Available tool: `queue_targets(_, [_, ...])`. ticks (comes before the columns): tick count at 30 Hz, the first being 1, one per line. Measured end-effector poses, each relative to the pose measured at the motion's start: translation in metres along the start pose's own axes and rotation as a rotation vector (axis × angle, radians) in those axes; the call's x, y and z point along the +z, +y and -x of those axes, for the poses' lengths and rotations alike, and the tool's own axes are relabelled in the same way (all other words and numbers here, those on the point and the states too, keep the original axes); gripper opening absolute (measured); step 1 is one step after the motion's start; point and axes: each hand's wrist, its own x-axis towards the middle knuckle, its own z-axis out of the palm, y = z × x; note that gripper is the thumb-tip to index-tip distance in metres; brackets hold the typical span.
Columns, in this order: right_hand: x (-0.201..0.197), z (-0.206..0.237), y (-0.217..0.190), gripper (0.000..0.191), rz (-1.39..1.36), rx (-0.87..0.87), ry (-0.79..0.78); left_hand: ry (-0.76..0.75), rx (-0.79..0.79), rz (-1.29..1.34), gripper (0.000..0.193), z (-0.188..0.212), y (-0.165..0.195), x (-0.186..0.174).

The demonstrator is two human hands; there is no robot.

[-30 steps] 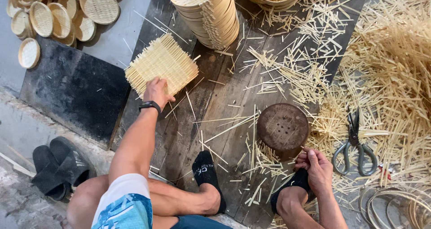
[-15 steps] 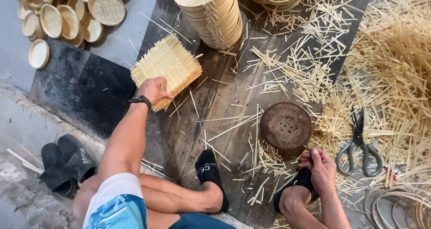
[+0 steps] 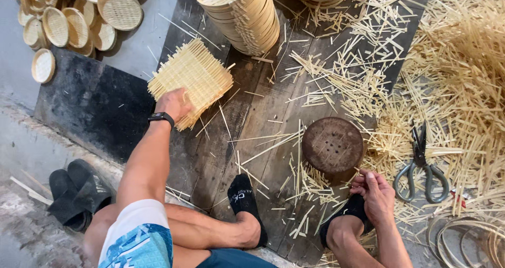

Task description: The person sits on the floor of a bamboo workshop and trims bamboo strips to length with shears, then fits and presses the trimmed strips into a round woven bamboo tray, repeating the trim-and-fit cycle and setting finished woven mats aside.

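Observation:
My left hand (image 3: 174,104) reaches out and grips the near edge of a square woven bamboo mat (image 3: 192,78) lying on the dark wooden boards. My right hand (image 3: 374,191) rests near my right sock, fingers curled around what looks like thin bamboo strips, just below a round dark perforated disc (image 3: 332,144). Whether the right hand truly holds strips is hard to tell.
A tall stack of round woven trays (image 3: 243,13) stands behind the mat. More round trays (image 3: 79,21) lie at the far left. Large scissors (image 3: 422,168) lie right of the disc among piles of bamboo strips (image 3: 452,78). Black sandals (image 3: 73,191) sit at my left. Bamboo hoops (image 3: 463,241) lie lower right.
My left hand has closed on the mat's near edge and drawn it slightly closer. My right hand has barely moved.

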Motion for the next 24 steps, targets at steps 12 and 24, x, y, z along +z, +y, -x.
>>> queue_targets(12, [-0.002,0.004,-0.004,0.028,-0.028,-0.017,-0.011,-0.104,0.008,0.058,0.04,0.007,0.016,0.001])
queue_targets(24, [-0.011,0.006,0.002,0.035,-0.031,-0.036,0.008,0.361,0.514,-0.085,0.017,0.046,0.109,-0.164])
